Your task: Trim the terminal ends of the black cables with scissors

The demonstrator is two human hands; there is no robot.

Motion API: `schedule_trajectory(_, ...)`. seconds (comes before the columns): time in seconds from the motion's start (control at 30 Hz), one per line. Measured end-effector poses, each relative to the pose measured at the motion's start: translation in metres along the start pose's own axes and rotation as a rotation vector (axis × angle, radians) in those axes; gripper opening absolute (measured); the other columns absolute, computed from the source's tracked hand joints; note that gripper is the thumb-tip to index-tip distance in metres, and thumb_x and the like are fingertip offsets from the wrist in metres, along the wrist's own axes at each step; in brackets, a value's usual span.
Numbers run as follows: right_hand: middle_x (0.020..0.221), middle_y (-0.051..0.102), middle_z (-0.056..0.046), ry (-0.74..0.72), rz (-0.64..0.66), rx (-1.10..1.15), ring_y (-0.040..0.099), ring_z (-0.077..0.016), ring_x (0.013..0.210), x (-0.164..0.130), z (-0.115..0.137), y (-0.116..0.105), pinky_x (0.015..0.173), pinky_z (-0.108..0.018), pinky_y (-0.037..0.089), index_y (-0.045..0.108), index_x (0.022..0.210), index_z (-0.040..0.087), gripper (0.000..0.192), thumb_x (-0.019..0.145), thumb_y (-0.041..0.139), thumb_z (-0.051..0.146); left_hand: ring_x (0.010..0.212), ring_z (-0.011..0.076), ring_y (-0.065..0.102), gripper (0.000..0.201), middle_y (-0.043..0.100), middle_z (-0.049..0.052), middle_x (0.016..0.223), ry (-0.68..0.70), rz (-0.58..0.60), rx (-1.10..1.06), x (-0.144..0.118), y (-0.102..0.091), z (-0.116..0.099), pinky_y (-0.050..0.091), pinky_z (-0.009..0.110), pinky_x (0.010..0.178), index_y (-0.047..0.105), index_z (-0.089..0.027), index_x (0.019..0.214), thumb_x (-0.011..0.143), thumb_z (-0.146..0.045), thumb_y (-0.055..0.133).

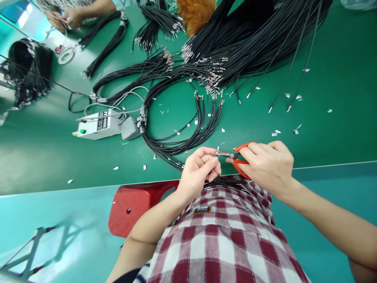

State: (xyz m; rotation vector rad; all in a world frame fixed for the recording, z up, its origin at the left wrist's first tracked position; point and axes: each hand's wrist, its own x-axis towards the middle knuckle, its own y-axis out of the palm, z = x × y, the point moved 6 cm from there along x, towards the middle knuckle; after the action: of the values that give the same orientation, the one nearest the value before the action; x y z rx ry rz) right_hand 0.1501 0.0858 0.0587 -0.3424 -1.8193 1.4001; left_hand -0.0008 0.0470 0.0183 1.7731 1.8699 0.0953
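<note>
Right hand [269,167] is clenched on the orange-handled scissors [237,157], just off the near edge of the green tabletop [338,78]. The blades point left toward the left hand [198,169]. Left hand's grip pinches a thin black wire [217,150] by its metal tip, which stands right at the scissor blades. Both hands hover above the person's checked shirt [224,236], near the tabletop's front edge. Farther in on the tabletop, coils of black wire bundles [188,118] lie spread out, with small silver offcuts [276,133] scattered around them. A white control box [98,125] sits left of the coils. A red stool [135,206] stands below the tabletop edge, left of the shirt. At the tabletop's far left corner, another person's hands [66,17] work on wires.
</note>
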Motion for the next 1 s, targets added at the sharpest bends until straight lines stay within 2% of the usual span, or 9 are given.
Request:
schedule_trajectory(0.23, 0.063, 0.066, -0.004, -0.049, 0.106, 0.0, 0.056, -0.017, 0.059, 0.004, -0.001, 0.004, 0.066, -0.036, 0.024, 0.063, 0.07, 0.016, 0.027, 0.094, 0.055, 0.027, 0.039, 0.0036, 0.039, 0.029, 0.062, -0.002, 0.058, -0.029, -0.026, -0.002, -0.001, 0.003, -0.003, 0.023, 0.018, 0.04, 0.053, -0.015, 0.094, 0.083, -0.032, 0.074)
schedule_trajectory(0.33, 0.062, 0.067, -0.004, -0.009, 0.153, 0.111, 0.054, -0.0158, 0.057, 0.002, -0.004, 0.014, 0.065, -0.035, 0.024, 0.062, 0.067, 0.016, 0.03, 0.094, 0.056, 0.029, 0.039, 0.0038, 0.038, 0.03, 0.062, -0.002, 0.058, -0.031, -0.026, -0.007, 0.001, 0.001, -0.001, 0.023, 0.018, 0.041, 0.053, -0.015, 0.094, 0.082, -0.032, 0.074)
schedule_trajectory(0.4, 0.059, 0.065, -0.003, 0.082, 0.178, 0.333, 0.051, -0.0139, 0.053, 0.0, -0.008, 0.021, 0.064, -0.035, 0.025, 0.059, 0.062, 0.018, 0.038, 0.094, 0.058, 0.04, 0.04, 0.004, 0.039, 0.03, 0.062, -0.003, 0.059, -0.012, -0.034, 0.006, 0.002, -0.002, 0.001, 0.025, 0.018, 0.042, 0.054, -0.014, 0.096, 0.082, -0.033, 0.074)
schedule_trajectory(0.47, 0.056, 0.06, 0.0, 0.257, 0.195, 0.689, 0.047, -0.0124, 0.051, -0.002, -0.013, 0.029, 0.063, -0.033, 0.029, 0.055, 0.06, 0.019, 0.046, 0.091, 0.06, 0.052, 0.043, 0.0042, 0.04, 0.029, 0.062, -0.002, 0.061, 0.013, -0.034, 0.037, 0.004, -0.004, 0.002, 0.026, 0.019, 0.044, 0.056, -0.014, 0.098, 0.084, -0.034, 0.073)
schedule_trajectory(0.57, 0.063, 0.059, 0.001, 0.579, 0.193, 1.244, 0.05, -0.0133, 0.055, -0.004, -0.018, 0.039, 0.062, -0.031, 0.037, 0.059, 0.07, 0.021, 0.047, 0.086, 0.06, 0.065, 0.044, 0.0044, 0.041, 0.031, 0.062, -0.002, 0.062, 0.027, 0.004, 0.106, 0.004, -0.002, 0.004, 0.028, 0.018, 0.044, 0.057, -0.015, 0.101, 0.086, -0.038, 0.071)
schedule_trajectory(0.63, 0.07, 0.06, 0.0, 0.713, 0.191, 1.475, 0.054, -0.0146, 0.063, -0.002, -0.014, 0.042, 0.066, -0.031, 0.041, 0.06, 0.075, 0.021, 0.044, 0.082, 0.067, 0.064, 0.044, 0.0046, 0.042, 0.033, 0.063, -0.002, 0.062, 0.017, 0.018, 0.153, 0.004, 0.003, 0.004, 0.03, 0.018, 0.044, 0.057, -0.015, 0.1, 0.084, -0.04, 0.072)
schedule_trajectory(0.73, 0.071, 0.058, 0.001, 0.813, 0.207, 1.716, 0.055, -0.0146, 0.069, 0.001, -0.005, 0.047, 0.07, -0.03, 0.043, 0.059, 0.072, 0.021, 0.034, 0.078, 0.078, 0.049, 0.044, 0.0049, 0.045, 0.034, 0.063, -0.002, 0.062, -0.006, 0.006, 0.215, 0.002, 0.008, 0.005, 0.033, 0.018, 0.044, 0.056, -0.016, 0.093, 0.081, -0.041, 0.076)
schedule_trajectory(0.83, 0.069, 0.059, 0.003, 0.88, 0.218, 1.915, 0.054, -0.013, 0.067, 0.001, 0.0, 0.054, 0.068, -0.028, 0.044, 0.059, 0.072, 0.021, 0.027, 0.077, 0.08, 0.036, 0.049, 0.0062, 0.051, 0.032, 0.063, -0.001, 0.063, 0.021, -0.004, 0.266, 0.002, 0.01, 0.007, 0.037, 0.017, 0.046, 0.057, -0.016, 0.086, 0.08, -0.04, 0.077)
schedule_trajectory(1.0, 0.074, 0.064, 0.003, 0.96, 0.255, 2.122, 0.056, -0.0115, 0.066, -0.011, 0.016, 0.069, 0.068, -0.027, 0.046, 0.061, 0.075, 0.021, 0.025, 0.07, 0.085, 0.027, 0.058, 0.0085, 0.06, 0.023, 0.064, -0.001, 0.068, 0.201, -0.076, 0.359, 0.0, 0.006, 0.005, 0.048, 0.02, 0.057, 0.059, -0.016, 0.083, 0.085, -0.034, 0.073)
